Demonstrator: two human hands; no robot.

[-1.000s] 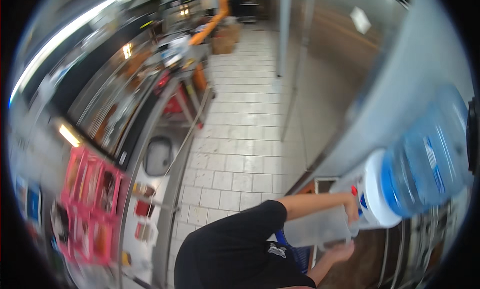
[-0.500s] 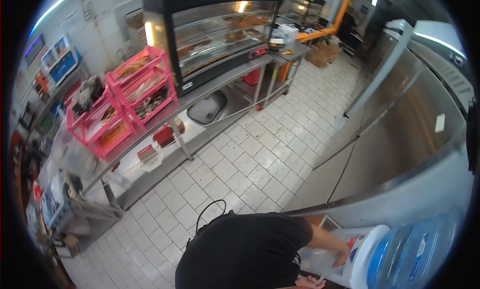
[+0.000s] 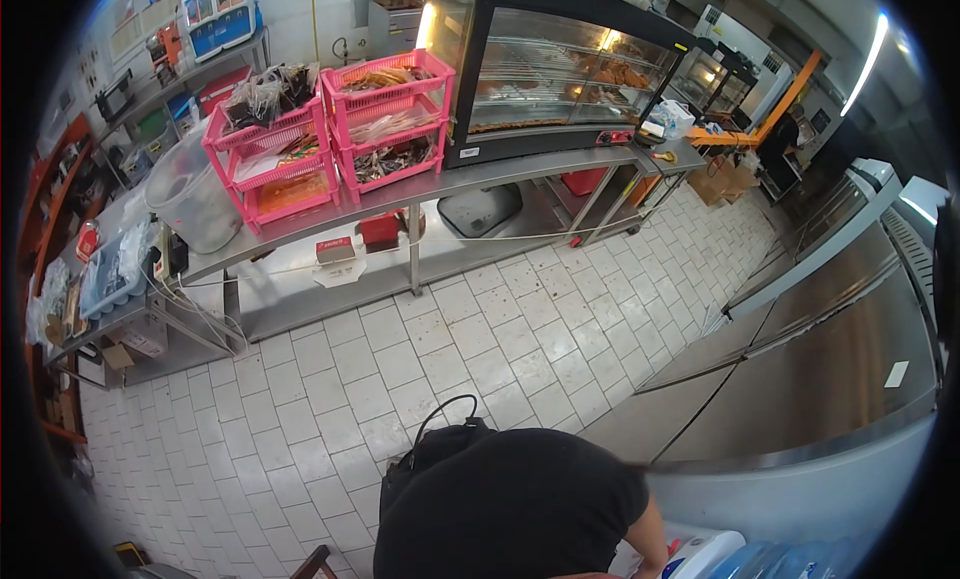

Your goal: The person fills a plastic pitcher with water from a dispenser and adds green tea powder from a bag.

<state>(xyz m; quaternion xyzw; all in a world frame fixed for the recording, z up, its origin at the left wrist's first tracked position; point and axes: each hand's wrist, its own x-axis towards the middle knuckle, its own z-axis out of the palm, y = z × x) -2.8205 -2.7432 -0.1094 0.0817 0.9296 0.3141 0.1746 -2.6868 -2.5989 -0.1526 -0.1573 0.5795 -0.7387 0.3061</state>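
Note:
My black-sleeved shoulder and back [image 3: 510,499] fill the lower middle of the view. From the sleeve my left forearm [image 3: 648,537] reaches down beside a white water dispenser [image 3: 715,549]. Its hand is at the lower edge, with the fingers out of sight. A clear blue water bottle [image 3: 790,559] sits against the dispenser, cut off by the lower edge. Only a sliver of skin shows at the bottom edge left of the forearm, and I cannot tell what it belongs to. My right hand is not visible.
Along the far side runs a steel counter [image 3: 300,241] with pink stacked baskets [image 3: 390,119], a clear bin [image 3: 195,194] and a glass-fronted food display case [image 3: 570,69]. Steel cabinet doors [image 3: 800,379] line the right. Beyond stand an orange post [image 3: 785,99] and another person [image 3: 780,144].
My view has swung, shifting the dispenser toward the lower edge. Earlier my left hand was at its red tap and another hand held a pale jug's handle; both hands have since largely dropped from sight.

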